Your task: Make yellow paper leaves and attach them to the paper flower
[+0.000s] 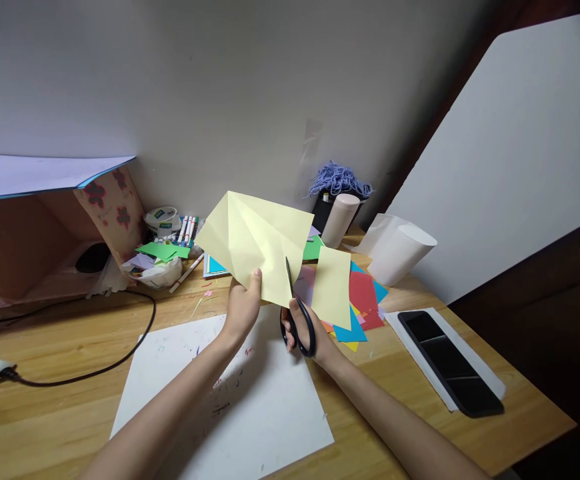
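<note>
Nearest, white sheet (280, 393) on the desk. Over it, left hand (244, 308) grips the creased yellow paper (265, 247), thumb on front, held aloft. Right hand (315, 333), fingers curled round the handles of the scissors (290, 279), one blade showing across the paper's lower right. For clean cutting: keep paper taut, thumb clear of blade, turn paper, not wrist. Beyond: coloured scraps (363, 291).

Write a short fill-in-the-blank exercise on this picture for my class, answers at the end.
1. The right hand holds a pair of ____.
2. The left hand grips a sheet of pale ____ paper.
3. In the picture, the black phone lies to the ____ of both hands.
Missing words: scissors; yellow; right.
</note>
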{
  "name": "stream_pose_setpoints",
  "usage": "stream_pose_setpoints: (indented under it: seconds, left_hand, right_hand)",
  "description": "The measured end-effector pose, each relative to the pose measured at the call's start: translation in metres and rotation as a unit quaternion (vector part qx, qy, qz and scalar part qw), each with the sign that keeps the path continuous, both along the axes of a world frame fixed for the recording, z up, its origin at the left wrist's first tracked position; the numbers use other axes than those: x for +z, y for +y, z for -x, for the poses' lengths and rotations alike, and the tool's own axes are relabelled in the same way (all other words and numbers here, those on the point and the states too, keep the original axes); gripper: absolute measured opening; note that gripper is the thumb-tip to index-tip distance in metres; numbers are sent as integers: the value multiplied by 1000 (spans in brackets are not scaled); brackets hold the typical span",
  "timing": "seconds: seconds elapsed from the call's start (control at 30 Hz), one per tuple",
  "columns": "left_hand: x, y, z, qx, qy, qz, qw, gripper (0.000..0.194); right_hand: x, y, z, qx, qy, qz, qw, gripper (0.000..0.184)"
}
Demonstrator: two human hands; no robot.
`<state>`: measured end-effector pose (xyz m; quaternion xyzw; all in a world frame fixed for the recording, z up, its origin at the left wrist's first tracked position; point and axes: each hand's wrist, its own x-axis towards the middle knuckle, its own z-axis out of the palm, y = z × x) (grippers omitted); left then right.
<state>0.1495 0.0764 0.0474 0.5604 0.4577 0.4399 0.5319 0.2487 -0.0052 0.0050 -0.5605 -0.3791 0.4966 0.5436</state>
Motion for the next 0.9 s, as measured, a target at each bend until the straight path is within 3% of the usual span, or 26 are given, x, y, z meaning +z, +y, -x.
stream_pose_setpoints:
  seconds: [0.9]
  left_hand:
    - [-2,-3,0,-4,-17,-17,1000,35]
  right_hand:
    - [-4,-2,-1,-20,-20,-15,999,49]
